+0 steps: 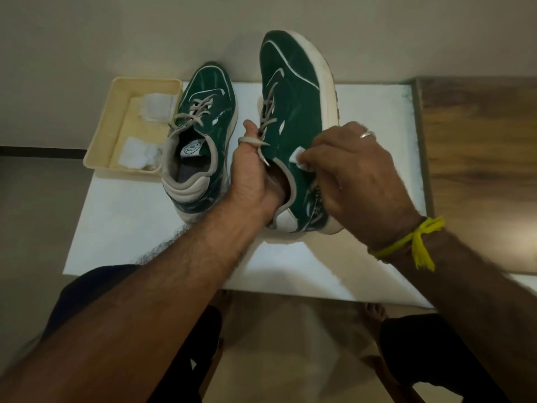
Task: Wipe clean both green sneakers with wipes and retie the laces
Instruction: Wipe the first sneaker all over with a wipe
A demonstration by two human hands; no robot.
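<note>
Left of the fingers, the other green sneaker (200,135) is sitting on the white mat (122,228) beside a tray (116,117) of wipes. The left hand (252,175) is reaching into the collar of the raised sneaker (293,106), fingers hidden inside, a lace looped over its thumb — probably light, soft-sided, best braced from within. The right hand (354,167) is pinching a small wipe (297,158) against its flank.

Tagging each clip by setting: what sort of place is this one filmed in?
Probably a room in a home, not a workshop: a low white table over a plain tiled floor, with a wood-grain surface beside it and the person's bare feet beneath.
</note>
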